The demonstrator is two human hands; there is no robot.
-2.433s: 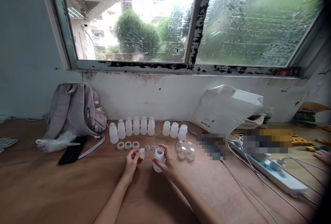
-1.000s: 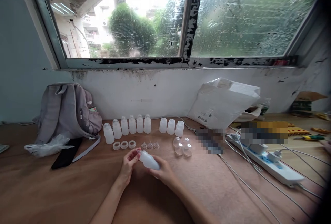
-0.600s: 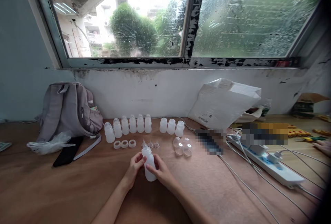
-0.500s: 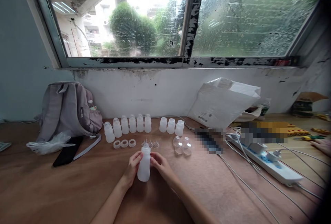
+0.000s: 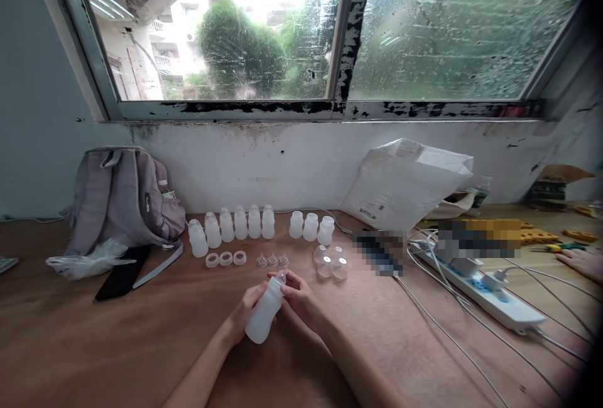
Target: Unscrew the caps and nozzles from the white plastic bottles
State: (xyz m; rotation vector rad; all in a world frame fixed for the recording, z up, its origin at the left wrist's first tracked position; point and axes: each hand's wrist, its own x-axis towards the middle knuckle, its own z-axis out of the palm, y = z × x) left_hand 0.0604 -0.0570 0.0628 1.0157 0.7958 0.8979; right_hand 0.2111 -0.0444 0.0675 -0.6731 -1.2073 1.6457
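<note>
A frosted white baby bottle (image 5: 264, 315) is tilted in front of me, its top leaning to the right and away. My left hand (image 5: 247, 309) is wrapped around its body. At the bottle's top, the fingers of my right hand (image 5: 302, 298) close around the collar, just below a clear teat (image 5: 281, 275). Just beyond lie three clear teats (image 5: 272, 260) in a row. To their left are three white collar rings (image 5: 226, 258). Several clear domed caps (image 5: 325, 273) lie grouped on the right.
Several topped bottles (image 5: 240, 226) line the back, beside three open-necked bottles (image 5: 310, 228). A grey backpack (image 5: 110, 198) and black phone-like slab (image 5: 121, 276) are left. A white bag (image 5: 405, 182), power strip (image 5: 499, 307) with cables and another person's hand (image 5: 581, 262) are right.
The bottle has gone from nearly upright to tilted, its top swinging right. My right hand has moved up from beside the neck to grip the collar.
</note>
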